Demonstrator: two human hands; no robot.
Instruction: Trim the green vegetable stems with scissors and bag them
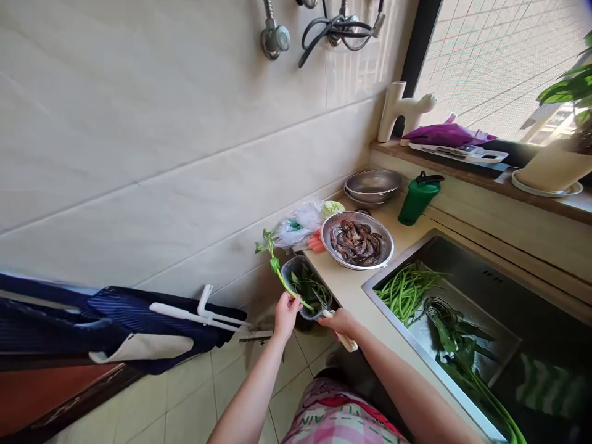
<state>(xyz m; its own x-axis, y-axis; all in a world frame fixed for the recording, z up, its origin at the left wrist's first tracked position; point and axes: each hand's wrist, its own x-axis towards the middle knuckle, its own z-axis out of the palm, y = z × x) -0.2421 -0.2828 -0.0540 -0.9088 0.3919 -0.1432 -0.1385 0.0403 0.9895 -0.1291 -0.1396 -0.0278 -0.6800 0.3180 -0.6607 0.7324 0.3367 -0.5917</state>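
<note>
My left hand (287,312) pinches a long green vegetable stem (283,282) with a few leaves at its far end. Its cut end points toward my right hand (340,322), which grips white-handled scissors (345,341). The metal blades reach over a plastic-lined bin (287,269) beside the counter edge. Loose leaves (305,285) lie inside this bin, below both hands. In the sink (502,345) to the right are a pile of trimmed green stems (404,293) and longer leafy stems (462,345).
A colander (390,256) of dark shrimp (356,242) stands on the counter corner, with carrots (316,241) and a plastic bag (300,223) beside it. Behind are metal bowls (372,184) and a green bottle (419,198). Dark cloth (115,320) hangs at the left.
</note>
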